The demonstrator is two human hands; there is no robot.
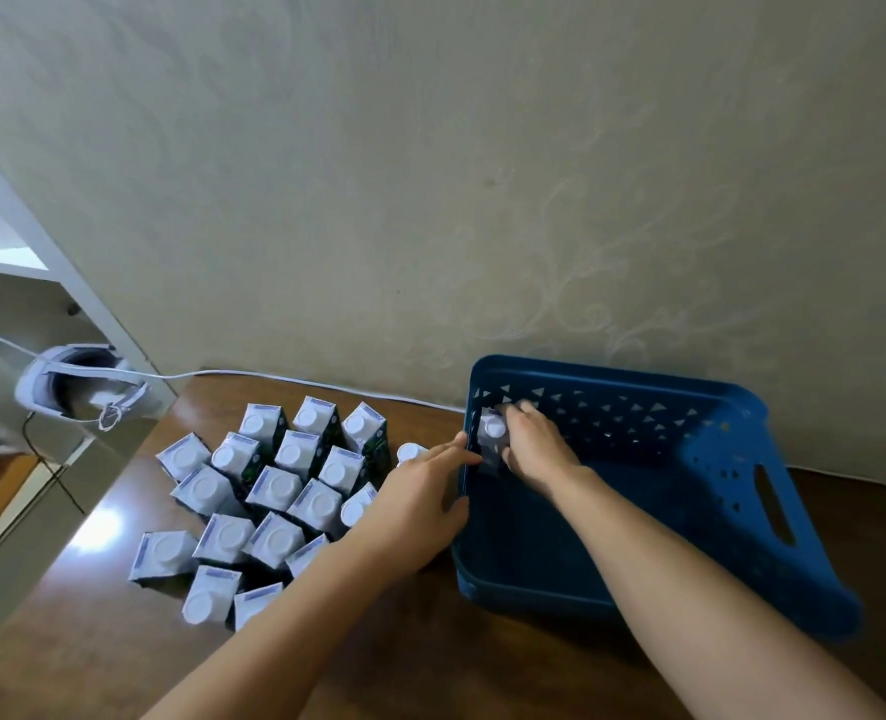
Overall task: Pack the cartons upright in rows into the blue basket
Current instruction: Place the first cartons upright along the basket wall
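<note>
Blue basket (690, 491) set on the tabletop (430, 667) against the wall (430, 174), right of the stock. Appears bare inside except for one carton (492, 439), positioned at the far-left inside corner, cap up, close against the left wall. Corner start judged deliberate: gives two walls to square the first row against.

Remaining cartons (274, 491) grouped on the tabletop just left of the basket, upright, caps up, closely bunched and within short reach. One more cap visible beside the basket's left wall, partly hidden by the left hand.

Right hand (531, 449): inside the basket, fingers curled round the corner carton from its right side, gripping it near the top. Slight blur at the fingertips; carton base not visible, so seating on the basket floor cannot be confirmed.

Left hand (420, 506): outside the basket, fingers fairly straight, tips reaching over the left rim toward the same carton. Holding nothing; actual contact with the rim or carton cannot be told. Judged a steadying position.

White cable (284, 379) running along the wall behind the stock. Task judged at its very start.
</note>
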